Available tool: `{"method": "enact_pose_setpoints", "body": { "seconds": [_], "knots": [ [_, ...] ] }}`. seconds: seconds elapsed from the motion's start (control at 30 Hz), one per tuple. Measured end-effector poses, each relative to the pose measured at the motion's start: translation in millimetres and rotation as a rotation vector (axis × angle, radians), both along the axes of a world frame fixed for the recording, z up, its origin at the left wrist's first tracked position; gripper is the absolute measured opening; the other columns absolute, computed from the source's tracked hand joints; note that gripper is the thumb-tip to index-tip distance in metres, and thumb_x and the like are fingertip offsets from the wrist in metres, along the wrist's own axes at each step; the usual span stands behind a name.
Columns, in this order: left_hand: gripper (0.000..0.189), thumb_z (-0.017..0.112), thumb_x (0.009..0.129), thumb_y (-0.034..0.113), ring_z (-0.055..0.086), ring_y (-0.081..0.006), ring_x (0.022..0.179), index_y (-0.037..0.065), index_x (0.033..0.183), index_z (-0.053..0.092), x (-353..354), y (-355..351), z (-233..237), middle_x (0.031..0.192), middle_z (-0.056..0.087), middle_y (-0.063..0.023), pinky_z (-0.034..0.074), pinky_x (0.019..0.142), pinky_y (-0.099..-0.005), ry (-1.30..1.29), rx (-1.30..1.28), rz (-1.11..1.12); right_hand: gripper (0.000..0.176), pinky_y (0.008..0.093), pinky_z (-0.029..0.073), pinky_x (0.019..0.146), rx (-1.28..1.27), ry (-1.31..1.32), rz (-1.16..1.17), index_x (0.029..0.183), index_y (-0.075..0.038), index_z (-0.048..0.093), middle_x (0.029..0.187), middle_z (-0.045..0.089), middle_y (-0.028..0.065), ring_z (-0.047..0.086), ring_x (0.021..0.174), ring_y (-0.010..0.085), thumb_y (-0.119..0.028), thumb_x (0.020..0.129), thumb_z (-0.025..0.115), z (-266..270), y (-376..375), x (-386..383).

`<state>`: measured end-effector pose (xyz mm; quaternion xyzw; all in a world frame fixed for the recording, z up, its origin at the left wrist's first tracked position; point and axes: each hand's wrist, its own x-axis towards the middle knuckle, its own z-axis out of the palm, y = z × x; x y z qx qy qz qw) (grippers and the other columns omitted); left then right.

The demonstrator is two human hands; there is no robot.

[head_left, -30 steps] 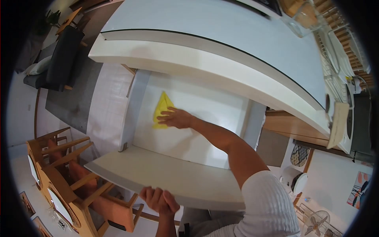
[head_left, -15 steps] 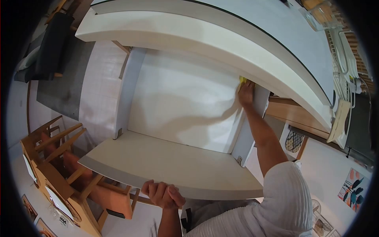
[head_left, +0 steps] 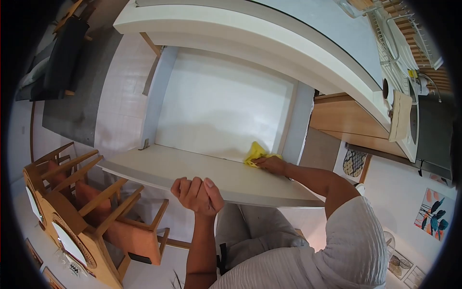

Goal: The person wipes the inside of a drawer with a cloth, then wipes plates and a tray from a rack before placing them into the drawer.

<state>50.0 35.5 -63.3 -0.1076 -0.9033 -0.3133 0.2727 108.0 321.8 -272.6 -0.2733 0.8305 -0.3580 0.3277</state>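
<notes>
An open white drawer (head_left: 216, 91) lies in front of me, its inside bare and shiny. My right hand (head_left: 272, 165) holds a crumpled yellow cloth (head_left: 253, 153) against the drawer's near right corner, where the floor meets the front panel. The fingers partly sink into the cloth. At the outer edge of the drawer front (head_left: 211, 166), my left hand (head_left: 198, 195) is closed with curled fingers and seems to grip that edge. Its fingertips are hidden.
A white countertop (head_left: 308, 29) overhangs the drawer's far side, with a dish rack (head_left: 394, 53) at its right. Wooden chairs with orange seats (head_left: 134, 241) and a table (head_left: 79, 245) stand at the left. A dark sofa (head_left: 62, 58) is farther off.
My right hand has brought the yellow cloth from the drawer's far right corner to its near right corner. My left hand stays at the front edge. The view has shifted.
</notes>
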Motion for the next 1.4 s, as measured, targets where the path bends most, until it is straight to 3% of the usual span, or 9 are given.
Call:
{"method": "enact_pose_setpoints", "body": {
  "seconds": [0.17,0.33,0.4,0.53,0.73,1.0,1.27,1.33,1.4],
  "knots": [
    [0.026,0.048,0.072,0.003,0.032,-0.0213,0.054,0.006,0.048,0.039,0,0,2,0.050,0.039,-0.0044,0.031,0.070,-0.0328,0.024,0.021,-0.012,0.020,0.0397,0.049,0.070,0.662,-0.279,0.190,0.088,-0.003,0.064,0.085,0.065,0.0146,0.063,0.080,0.0316,-0.006,0.071,0.055,36,-1,-8],
    [0.026,0.050,0.070,0.003,0.031,-0.0209,0.052,0.007,0.047,0.039,-1,-1,1,0.050,0.038,-0.0036,0.031,0.067,-0.0330,0.052,0.065,-0.001,0.015,0.0406,0.042,0.050,0.462,-0.509,0.483,0.072,-0.003,0.062,0.059,0.057,0.0107,0.055,0.054,0.0223,-0.011,0.060,0.061,126,34,-43],
    [0.025,0.052,0.068,0.004,0.032,-0.0206,0.051,0.008,0.047,0.039,-2,-2,-1,0.050,0.038,-0.0033,0.031,0.066,-0.0327,0.080,0.069,-0.009,0.018,0.0373,0.044,0.054,0.709,-0.984,0.364,0.076,-0.007,0.066,0.064,0.059,0.0103,0.055,0.059,0.0186,-0.012,0.060,0.063,125,110,-11],
    [0.024,0.053,0.066,0.006,0.034,-0.0204,0.050,0.009,0.047,0.039,-3,-5,-2,0.051,0.040,-0.0031,0.032,0.067,-0.0328,0.043,0.077,0.035,0.038,0.0371,0.050,0.069,1.447,-0.501,0.546,0.093,-0.008,0.069,0.085,0.066,0.0151,0.064,0.081,0.0278,-0.011,0.055,0.069,201,133,-2],
    [0.014,0.056,0.063,0.011,0.036,-0.0194,0.049,0.010,0.052,0.046,5,-11,-1,0.054,0.045,-0.0025,0.036,0.068,-0.0329,-0.019,0.104,0.005,0.029,0.0400,0.047,0.079,0.481,0.542,-0.404,0.096,-0.007,0.066,0.098,0.062,0.0172,0.060,0.087,0.0329,0.000,0.069,0.057,109,83,-151],
    [0.020,0.058,0.065,0.021,0.038,-0.0131,0.049,0.015,0.050,0.046,9,-17,5,0.055,0.048,0.0027,0.039,0.065,-0.0285,-0.192,0.060,-0.052,0.051,0.0446,0.031,0.101,0.838,1.002,-1.121,0.122,0.004,0.047,0.121,0.050,0.0236,0.045,0.115,0.0367,-0.037,0.091,0.041,-121,120,-302],
    [0.024,0.048,0.069,0.024,0.039,-0.0113,0.051,0.018,0.048,0.039,19,-15,1,0.050,0.046,0.0047,0.035,0.075,-0.0274,-0.213,0.019,-0.008,0.042,0.0448,0.032,0.099,0.133,0.981,-0.628,0.123,-0.004,0.043,0.121,0.044,0.0228,0.039,0.115,0.0384,-0.008,0.081,0.049,-92,-130,-466],
    [0.066,0.062,0.079,0.044,0.056,-0.0236,0.100,0.000,0.125,0.045,39,-15,-4,0.111,0.058,-0.0133,0.044,0.089,-0.0329,-0.232,0.069,-0.114,0.042,0.0440,0.033,0.098,0.101,0.996,-0.607,0.121,-0.004,0.046,0.119,0.047,0.0219,0.041,0.114,0.0375,-0.007,0.079,0.050,-84,-164,-490],
    [0.062,0.061,0.082,0.040,0.056,-0.0236,0.100,-0.001,0.125,0.045,37,-15,-7,0.111,0.058,-0.0138,0.044,0.089,-0.0330,-0.212,0.078,-0.117,0.038,0.0421,0.036,0.097,0.170,0.797,-0.630,0.114,-0.003,0.052,0.115,0.052,0.0191,0.046,0.111,0.0350,-0.006,0.076,0.050,-72,-187,-505]
  ]
}}
